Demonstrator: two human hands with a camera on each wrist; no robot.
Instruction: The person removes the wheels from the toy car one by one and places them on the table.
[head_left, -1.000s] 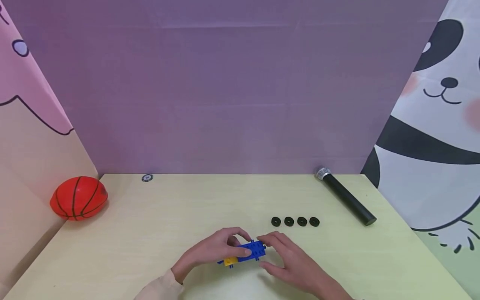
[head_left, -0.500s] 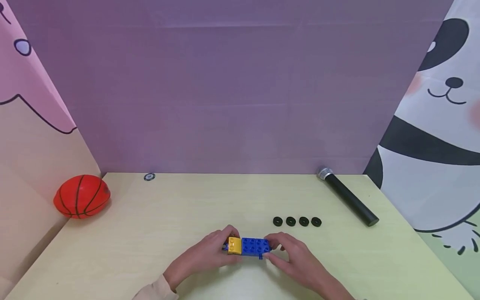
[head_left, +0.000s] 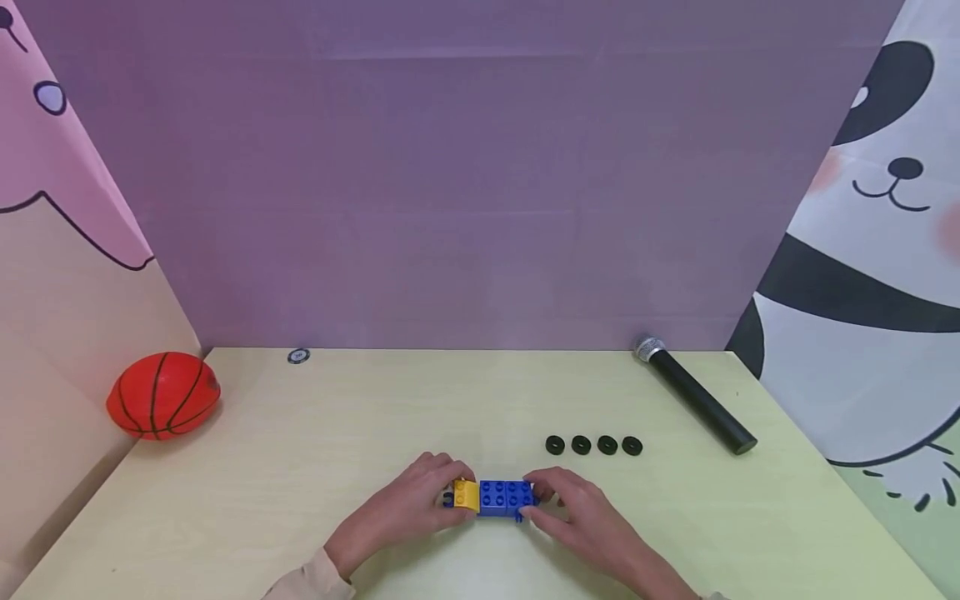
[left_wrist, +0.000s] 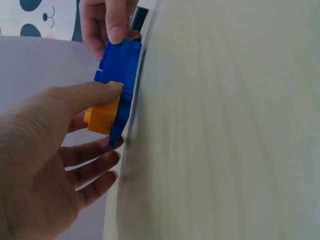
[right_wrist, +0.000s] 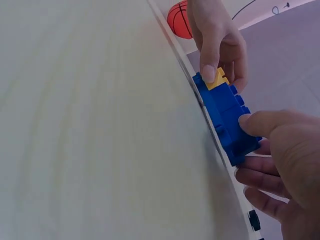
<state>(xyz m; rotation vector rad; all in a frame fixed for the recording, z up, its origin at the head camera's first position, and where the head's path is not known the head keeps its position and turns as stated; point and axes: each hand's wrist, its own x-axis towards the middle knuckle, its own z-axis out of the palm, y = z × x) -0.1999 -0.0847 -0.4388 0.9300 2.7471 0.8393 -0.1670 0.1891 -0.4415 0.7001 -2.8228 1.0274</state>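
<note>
A toy block vehicle (head_left: 492,498) is held between both hands, low over the table or resting on it; I cannot tell which. Blue studded bricks cover its right part, and a yellow block (head_left: 465,495) sits at its left end. The left hand (head_left: 405,507) pinches that yellow end, thumb on the near side; its other fingers spread beyond in the left wrist view. At the blue end, the right hand (head_left: 585,515) pinches with thumb and index finger. Blue bricks (right_wrist: 231,117) and a blue base fill the span between the thumbs in the right wrist view.
Several small black wheels (head_left: 561,445) lie in a row behind the right hand. Further right is a black microphone (head_left: 701,400). A red toy basketball (head_left: 163,396) sits at the left edge, and a round chip (head_left: 298,356) lies by the back edge.
The vehicle has turned from slanted to level across the view. The left hand has shifted its grip to the yellow end. The right hand, earlier with spread fingers, now pinches the blue end.
</note>
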